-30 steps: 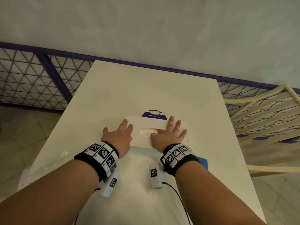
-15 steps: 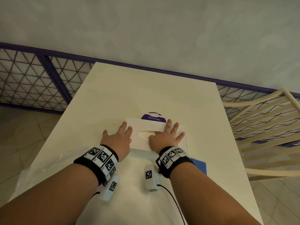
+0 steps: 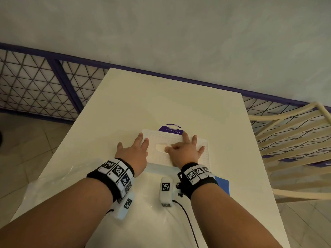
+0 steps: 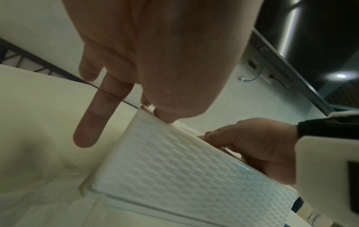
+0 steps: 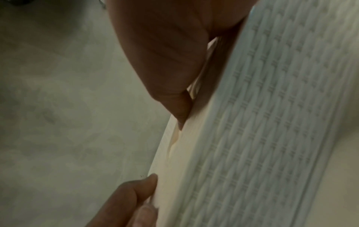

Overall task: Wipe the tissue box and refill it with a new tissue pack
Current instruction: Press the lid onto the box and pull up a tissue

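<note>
A white woven-pattern tissue box [image 3: 179, 140] lies flat on the white table [image 3: 161, 97], its oval slot [image 3: 161, 148] facing up. My left hand [image 3: 134, 151] rests at the box's left edge with straight fingers touching the lid. My right hand [image 3: 185, 149] lies flat on the lid, fingers spread, thumb by the slot. In the left wrist view the left fingers [image 4: 165, 116] touch the box's [image 4: 184, 169] top rim, with the right hand [image 4: 262, 145] on the far side. The right wrist view shows the right palm [image 5: 165, 46] against the box's [image 5: 272, 122] top.
A purple wipes pack [image 3: 171, 129] peeks out behind the box. A blue cloth [image 3: 223, 185] lies under my right wrist. Crumpled clear plastic wrap [image 3: 53, 178] sits at the near left. A cream chair [image 3: 295, 140] stands right of the table; a purple railing [image 3: 53, 68] runs behind.
Both hands stay pressed on the box lid in nearly the same spots. Only the head view shifts slightly.
</note>
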Demonstrator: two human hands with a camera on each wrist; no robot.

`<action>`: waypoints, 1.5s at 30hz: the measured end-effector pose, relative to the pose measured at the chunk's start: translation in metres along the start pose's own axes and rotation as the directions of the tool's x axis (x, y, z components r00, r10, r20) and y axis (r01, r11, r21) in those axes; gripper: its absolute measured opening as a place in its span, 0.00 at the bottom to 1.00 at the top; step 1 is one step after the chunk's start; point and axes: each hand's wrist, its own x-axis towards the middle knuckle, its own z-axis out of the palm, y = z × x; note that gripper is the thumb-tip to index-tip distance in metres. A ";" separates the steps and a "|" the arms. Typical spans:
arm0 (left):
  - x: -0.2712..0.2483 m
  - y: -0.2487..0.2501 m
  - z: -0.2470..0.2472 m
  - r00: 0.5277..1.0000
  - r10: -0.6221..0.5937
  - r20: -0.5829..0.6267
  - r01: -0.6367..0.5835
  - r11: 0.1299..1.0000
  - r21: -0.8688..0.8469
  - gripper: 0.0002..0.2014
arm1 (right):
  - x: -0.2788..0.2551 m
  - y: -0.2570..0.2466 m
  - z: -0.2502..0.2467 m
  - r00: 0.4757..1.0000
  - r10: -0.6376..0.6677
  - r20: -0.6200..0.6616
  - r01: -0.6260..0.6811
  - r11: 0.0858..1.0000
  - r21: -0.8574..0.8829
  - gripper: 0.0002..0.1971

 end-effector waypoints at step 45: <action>0.004 -0.003 0.001 0.999 0.039 -0.005 -0.039 0.998 0.042 0.33 | -0.016 -0.014 -0.027 0.945 -0.229 -0.235 0.280 0.936 0.214 0.06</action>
